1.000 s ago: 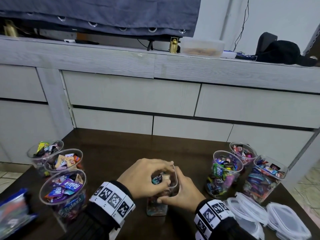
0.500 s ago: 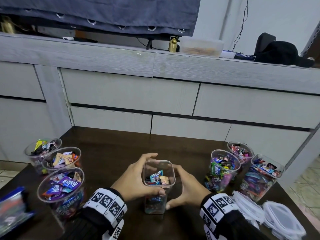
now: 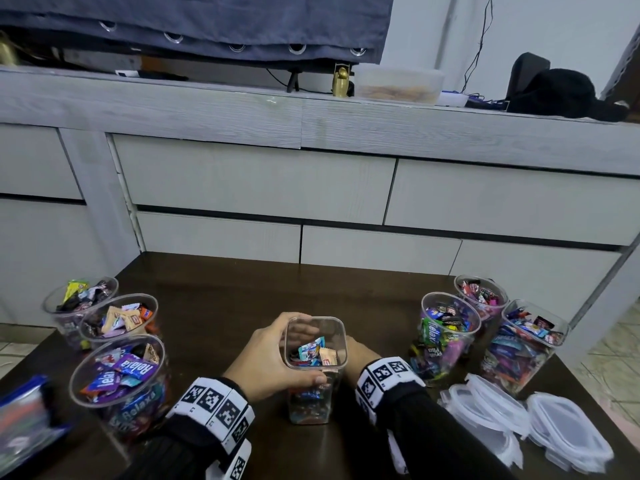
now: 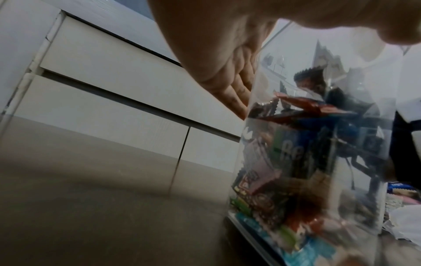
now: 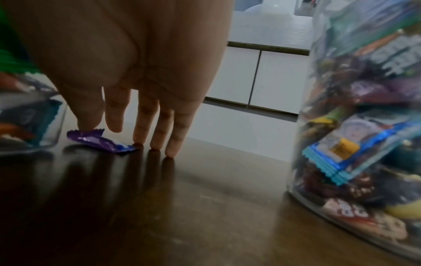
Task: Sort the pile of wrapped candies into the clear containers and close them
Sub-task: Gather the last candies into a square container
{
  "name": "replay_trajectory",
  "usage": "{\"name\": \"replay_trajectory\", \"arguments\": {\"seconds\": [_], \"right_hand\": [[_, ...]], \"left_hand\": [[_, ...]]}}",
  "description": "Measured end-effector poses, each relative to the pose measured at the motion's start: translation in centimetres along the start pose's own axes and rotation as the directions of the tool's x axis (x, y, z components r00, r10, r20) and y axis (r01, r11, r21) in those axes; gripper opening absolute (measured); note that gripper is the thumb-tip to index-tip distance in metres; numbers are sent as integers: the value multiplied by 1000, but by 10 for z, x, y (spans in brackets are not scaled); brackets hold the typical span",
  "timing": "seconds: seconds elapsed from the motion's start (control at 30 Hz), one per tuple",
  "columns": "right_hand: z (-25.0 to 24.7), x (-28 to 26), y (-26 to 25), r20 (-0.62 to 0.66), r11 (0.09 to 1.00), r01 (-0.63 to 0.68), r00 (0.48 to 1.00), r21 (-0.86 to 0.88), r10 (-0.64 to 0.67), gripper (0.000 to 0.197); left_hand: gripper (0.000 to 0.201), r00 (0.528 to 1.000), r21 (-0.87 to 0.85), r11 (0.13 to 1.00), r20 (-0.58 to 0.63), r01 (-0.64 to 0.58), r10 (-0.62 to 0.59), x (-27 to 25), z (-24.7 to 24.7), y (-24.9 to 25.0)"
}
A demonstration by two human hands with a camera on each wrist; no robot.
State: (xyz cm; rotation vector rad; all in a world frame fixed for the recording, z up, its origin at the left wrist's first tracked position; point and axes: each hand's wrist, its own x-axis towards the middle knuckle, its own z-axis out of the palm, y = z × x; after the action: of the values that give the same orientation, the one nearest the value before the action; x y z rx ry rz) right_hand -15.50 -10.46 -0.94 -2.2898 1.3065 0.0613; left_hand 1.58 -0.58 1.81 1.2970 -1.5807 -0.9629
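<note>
Left hand [image 3: 266, 362] grips square jar [image 3: 314, 368]; right hand [image 5: 127, 72] fingers straight, touching purple candy [image 5: 100, 141]

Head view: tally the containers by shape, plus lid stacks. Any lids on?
Round containers: 5
Square containers: 2
Lid stacks: 2; lids per stack cannot be told
Total: 7 containers, none with a lid on.
</note>
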Motion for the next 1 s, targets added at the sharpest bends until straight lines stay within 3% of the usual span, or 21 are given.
{"name": "replay_trajectory", "arguments": {"seconds": [0.13,0.33,0.43,0.53,0.67,0.77,0.9,1.0], "right_hand": [[2,4,-1,-6,992,-62,998,113,63,31],[-9,-1,9,-37,990,-11,999,-138,6,24],[-29,-11,13,-186,998,5,982,-66,-17,15],[-57,-24,8,-368,998,62,928,20,-50,11],[-87,-47,-15,-491,966,241,855,87,-169,15],[-87,-63,-34,-411,931,362,856,42,-314,14],[-65,-67,-47,-270,925,333,888,-184,-373,27],[-54,-67,-48,-224,935,343,907,-95,-356,45]], "left_hand": [[82,1000,-14,1000,-2,24,-24,1,1,-2],[81,999,-26,999,1,32,-32,1,1,-2],[79,999,-39,999,7,35,-34,1,1,-2],[78,999,-47,998,21,43,-42,1,1,-2],[80,998,-40,998,36,56,-55,0,1,-2],[79,996,-19,998,62,60,-59,-1,2,-5],[81,992,8,998,112,65,-66,-1,2,-7],[83,988,25,998,136,64,-67,1,-2,-6]]}}
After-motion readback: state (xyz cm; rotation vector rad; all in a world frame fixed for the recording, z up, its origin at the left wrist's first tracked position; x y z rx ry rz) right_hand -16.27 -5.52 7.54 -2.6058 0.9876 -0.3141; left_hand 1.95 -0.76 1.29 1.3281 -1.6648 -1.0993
